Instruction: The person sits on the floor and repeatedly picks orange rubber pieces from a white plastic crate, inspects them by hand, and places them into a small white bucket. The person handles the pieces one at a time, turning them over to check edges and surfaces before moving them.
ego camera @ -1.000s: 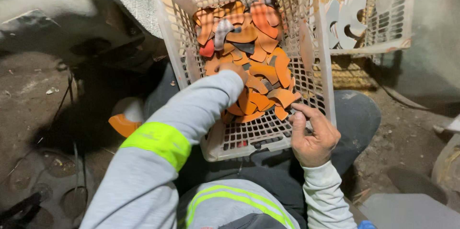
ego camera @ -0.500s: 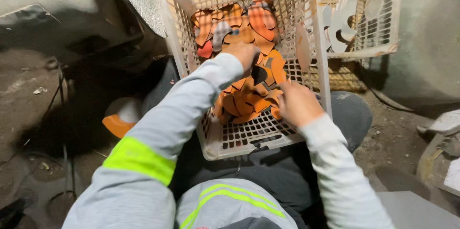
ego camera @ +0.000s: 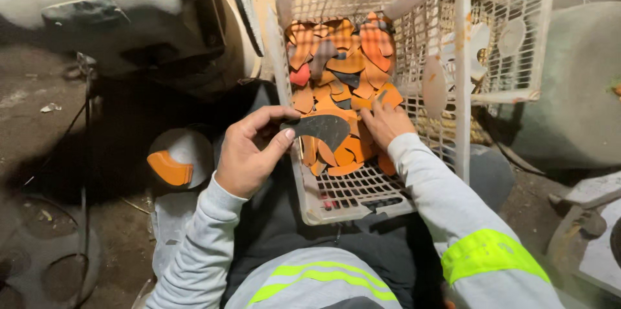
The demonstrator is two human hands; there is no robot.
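Observation:
A white plastic mesh basket [ego camera: 362, 196] rests tilted on my lap and holds several flat orange and dark cut-out pieces [ego camera: 339, 66]. My left hand [ego camera: 249, 150] is just outside the basket's near left corner, pinching a dark grey curved piece [ego camera: 320, 129] between thumb and fingers. My right hand [ego camera: 383, 118] is inside the basket, its fingers resting on the orange pieces and touching a small dark one. Whether it grips any piece is unclear.
A second white mesh crate [ego camera: 511, 37] with pale cut-outs stands behind on the right. An orange piece lies on a round pale object [ego camera: 173, 160] by my left knee. Dark machinery [ego camera: 129, 18] fills the upper left; dirty ground surrounds.
My left hand has come out of the basket with the dark grey piece in it. My right hand moved from the basket's near rim into the pile.

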